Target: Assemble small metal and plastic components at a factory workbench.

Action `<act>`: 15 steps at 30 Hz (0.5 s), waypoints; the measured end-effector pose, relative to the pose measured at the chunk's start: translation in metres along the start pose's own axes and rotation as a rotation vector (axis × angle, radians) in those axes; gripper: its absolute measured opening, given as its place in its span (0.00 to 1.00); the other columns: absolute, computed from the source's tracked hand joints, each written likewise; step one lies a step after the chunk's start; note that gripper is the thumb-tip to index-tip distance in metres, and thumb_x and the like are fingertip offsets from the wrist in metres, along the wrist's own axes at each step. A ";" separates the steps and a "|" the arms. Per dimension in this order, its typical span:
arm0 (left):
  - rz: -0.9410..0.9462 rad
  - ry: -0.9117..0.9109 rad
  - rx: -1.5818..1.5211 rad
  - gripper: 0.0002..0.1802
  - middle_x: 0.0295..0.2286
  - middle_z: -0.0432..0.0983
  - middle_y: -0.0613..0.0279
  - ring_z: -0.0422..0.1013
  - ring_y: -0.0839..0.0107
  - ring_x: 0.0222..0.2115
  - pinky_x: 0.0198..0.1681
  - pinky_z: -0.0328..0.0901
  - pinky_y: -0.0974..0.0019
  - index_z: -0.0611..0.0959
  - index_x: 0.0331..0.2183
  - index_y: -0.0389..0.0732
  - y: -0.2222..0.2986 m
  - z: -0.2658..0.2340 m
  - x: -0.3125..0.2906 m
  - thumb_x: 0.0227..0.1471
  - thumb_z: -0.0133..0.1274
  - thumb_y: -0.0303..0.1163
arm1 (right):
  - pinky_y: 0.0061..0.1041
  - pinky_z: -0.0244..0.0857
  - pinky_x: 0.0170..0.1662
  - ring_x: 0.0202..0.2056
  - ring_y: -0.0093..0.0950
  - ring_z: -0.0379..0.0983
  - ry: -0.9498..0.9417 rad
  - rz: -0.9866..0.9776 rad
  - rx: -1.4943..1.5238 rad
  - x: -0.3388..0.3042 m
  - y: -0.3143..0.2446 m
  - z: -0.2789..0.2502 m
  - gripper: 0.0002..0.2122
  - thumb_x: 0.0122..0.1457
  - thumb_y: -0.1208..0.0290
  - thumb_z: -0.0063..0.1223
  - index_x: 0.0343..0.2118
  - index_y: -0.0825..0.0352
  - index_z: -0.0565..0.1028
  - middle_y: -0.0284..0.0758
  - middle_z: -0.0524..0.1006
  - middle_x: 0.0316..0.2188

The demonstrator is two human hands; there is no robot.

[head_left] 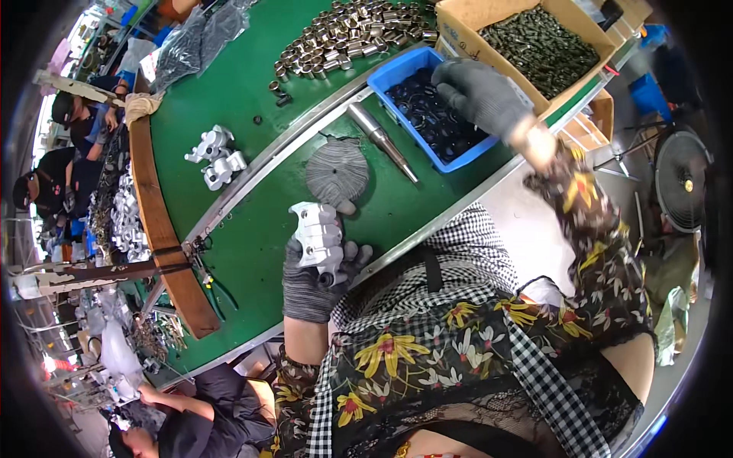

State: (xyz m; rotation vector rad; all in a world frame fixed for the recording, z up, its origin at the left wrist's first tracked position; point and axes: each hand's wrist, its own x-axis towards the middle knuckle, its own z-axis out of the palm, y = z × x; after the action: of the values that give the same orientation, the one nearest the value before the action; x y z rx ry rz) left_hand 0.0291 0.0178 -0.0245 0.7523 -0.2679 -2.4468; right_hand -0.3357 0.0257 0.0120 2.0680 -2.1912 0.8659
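My left hand, in a grey knitted glove, is closed around a silver cast-metal part that looks like a brake caliper, with round bores along its side. My right hand, also gloved, is over the far side of a blue plastic bin of small black rings. Its fingers look apart and bent down toward the rings; nothing shows between them. Beside the bin lies a tapered steel rod. A round coiled grey pad is just beyond the casting.
Two similar castings lie beyond a metal rail. Several shiny metal cylinders are piled at the far side. A cardboard box holds small dark metal parts. Green-handled pliers lie by a curved wooden board. Other people work at the left.
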 end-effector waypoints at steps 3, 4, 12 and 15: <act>0.054 -0.078 0.063 0.39 0.35 0.77 0.62 0.76 0.62 0.33 0.48 0.69 0.50 0.70 0.51 0.39 -0.005 0.011 0.003 0.45 0.59 0.54 | 0.37 0.66 0.48 0.41 0.43 0.74 -0.486 0.174 -0.045 0.027 0.008 0.014 0.15 0.55 0.61 0.57 0.41 0.66 0.77 0.44 0.78 0.35; 0.067 -0.074 0.059 0.39 0.35 0.77 0.62 0.76 0.62 0.33 0.48 0.69 0.50 0.70 0.51 0.39 -0.005 0.012 0.003 0.45 0.59 0.54 | 0.37 0.66 0.48 0.41 0.43 0.74 -0.489 0.160 -0.044 0.031 0.003 0.024 0.15 0.55 0.61 0.57 0.41 0.66 0.77 0.44 0.78 0.35; 0.219 -0.096 0.335 0.32 0.34 0.75 0.63 0.73 0.66 0.34 0.43 0.70 0.53 0.74 0.48 0.42 0.001 0.019 0.013 0.47 0.58 0.52 | 0.37 0.68 0.46 0.41 0.43 0.75 -0.570 0.179 -0.247 0.040 -0.004 0.054 0.14 0.47 0.66 0.61 0.36 0.68 0.80 0.48 0.78 0.35; 0.197 0.019 0.276 0.26 0.35 0.75 0.52 0.74 0.64 0.30 0.35 0.73 0.61 0.73 0.45 0.40 0.005 0.023 0.022 0.51 0.53 0.48 | 0.37 0.69 0.42 0.36 0.41 0.76 -0.457 0.160 -0.101 0.036 0.009 0.053 0.09 0.46 0.70 0.60 0.31 0.66 0.78 0.44 0.78 0.30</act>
State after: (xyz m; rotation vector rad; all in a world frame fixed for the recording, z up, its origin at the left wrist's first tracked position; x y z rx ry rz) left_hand 0.0029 0.0019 -0.0140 0.8216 -0.6513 -2.2399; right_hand -0.3301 -0.0283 -0.0229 2.2408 -2.5807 0.2920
